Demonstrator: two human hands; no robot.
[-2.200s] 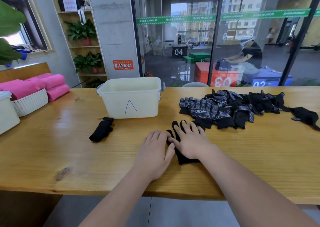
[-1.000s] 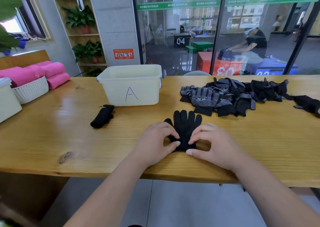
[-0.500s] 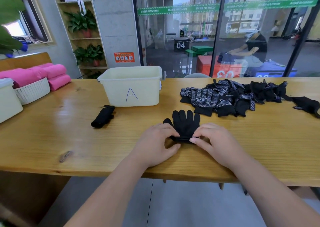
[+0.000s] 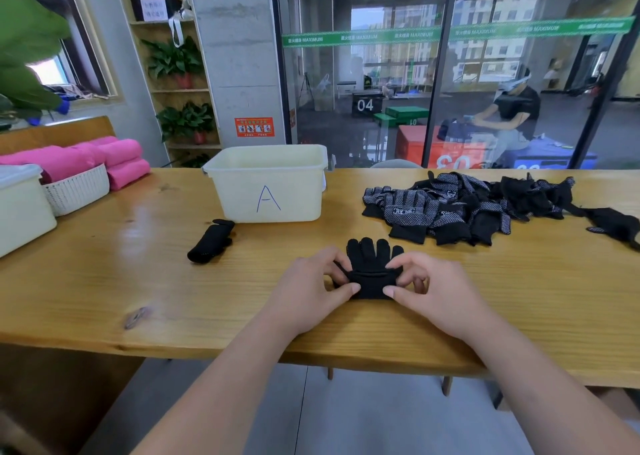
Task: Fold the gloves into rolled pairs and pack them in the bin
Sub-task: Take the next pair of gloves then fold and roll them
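Note:
A black glove pair [image 4: 373, 261] lies flat on the wooden table [image 4: 104, 281], fingers pointing away from me, its cuff end turned up into a short roll. My left hand [image 4: 311, 284] pinches the roll's left end and my right hand [image 4: 429, 284] pinches its right end. A rolled black pair [image 4: 210, 241] lies to the left, in front of the cream bin [image 4: 266, 184] marked "A". A heap of loose black dotted gloves [image 4: 467, 205] sits at the back right.
One stray glove [image 4: 613, 224] lies at the far right edge. At the left stand a white woven basket [image 4: 78, 191] with pink rolled towels [image 4: 114, 158] and a cream box [image 4: 20, 208]. A glass wall runs behind the table.
My hands went from pressing the glove pair flat to gripping its cuff end. The cuff has been rolled forward toward the fingers, so less flat glove shows.

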